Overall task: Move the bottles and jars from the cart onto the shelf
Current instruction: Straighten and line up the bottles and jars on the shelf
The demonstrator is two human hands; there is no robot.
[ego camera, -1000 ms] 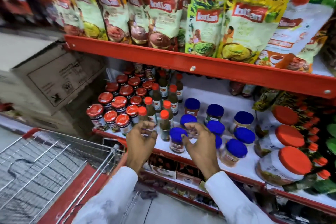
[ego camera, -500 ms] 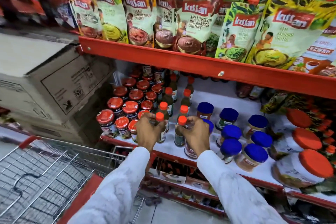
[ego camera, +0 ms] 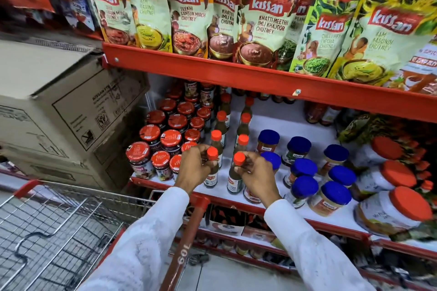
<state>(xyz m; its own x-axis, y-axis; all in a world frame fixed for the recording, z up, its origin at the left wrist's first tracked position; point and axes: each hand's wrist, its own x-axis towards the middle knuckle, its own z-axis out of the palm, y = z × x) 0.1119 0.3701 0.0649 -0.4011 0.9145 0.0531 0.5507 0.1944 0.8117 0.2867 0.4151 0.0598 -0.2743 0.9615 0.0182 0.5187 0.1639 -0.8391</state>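
Two slim dark sauce bottles with orange-red caps stand at the front of the white shelf (ego camera: 279, 123). My left hand (ego camera: 192, 168) grips the neck of the left bottle (ego camera: 211, 179). My right hand (ego camera: 256, 176) grips the neck of the right bottle (ego camera: 234, 182). Both bottles are upright, at the front of two rows of like bottles (ego camera: 242, 125). Red-lidded jars (ego camera: 170, 137) fill the shelf to the left, blue-lidded jars (ego camera: 305, 168) to the right. The wire cart (ego camera: 54, 227) sits at lower left; no bottles or jars show in its visible part.
A red shelf edge (ego camera: 260, 78) hangs low above the bottles, carrying chutney pouches (ego camera: 264, 26). Large orange-lidded jars (ego camera: 392, 210) stand at far right. A cardboard box (ego camera: 63, 106) sits left of the shelf. The cart's red handle (ego camera: 186, 248) lies between my sleeves.
Both hands moved from the jars at the shelf front onto the two front bottles and now hold their necks. The view shifted left and closer.
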